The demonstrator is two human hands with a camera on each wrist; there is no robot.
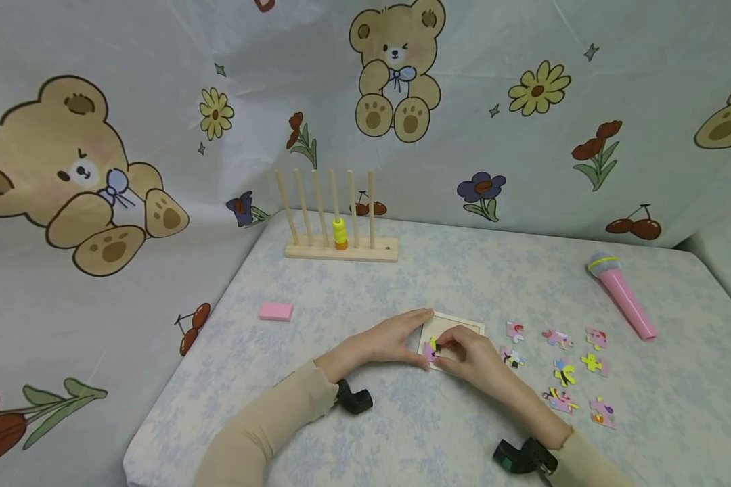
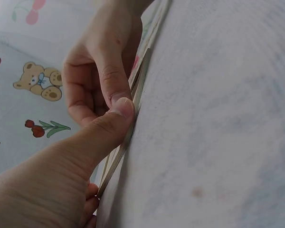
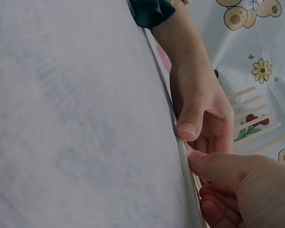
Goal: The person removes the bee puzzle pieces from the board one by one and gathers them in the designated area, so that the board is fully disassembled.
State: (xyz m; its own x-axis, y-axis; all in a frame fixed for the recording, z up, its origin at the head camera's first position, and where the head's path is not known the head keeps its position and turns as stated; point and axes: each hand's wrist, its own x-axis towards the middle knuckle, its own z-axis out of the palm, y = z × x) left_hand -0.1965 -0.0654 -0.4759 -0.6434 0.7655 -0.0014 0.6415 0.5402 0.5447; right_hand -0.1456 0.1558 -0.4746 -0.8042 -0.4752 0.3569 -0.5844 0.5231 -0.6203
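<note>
A small wooden puzzle board point(image 1: 441, 326) with a raised rim lies on the table. My left hand point(image 1: 392, 339) grips its left side, fingers at the far corner and thumb at the near one. In the left wrist view, the left thumb point(image 2: 122, 108) presses the board's edge. My right hand point(image 1: 472, 355) pinches a pink and yellow puzzle piece point(image 1: 429, 351) in the board's near left corner. The right wrist view has the right thumb point(image 3: 197, 159) right at the rim; the piece is mostly hidden there.
Several loose puzzle pieces point(image 1: 559, 370) lie to the right of the board. Beyond them is a pink toy microphone point(image 1: 626, 297). A wooden peg stand point(image 1: 365, 252) with yellow and orange beads point(image 1: 339, 232) is at the back. On the left lies a pink block point(image 1: 276, 312).
</note>
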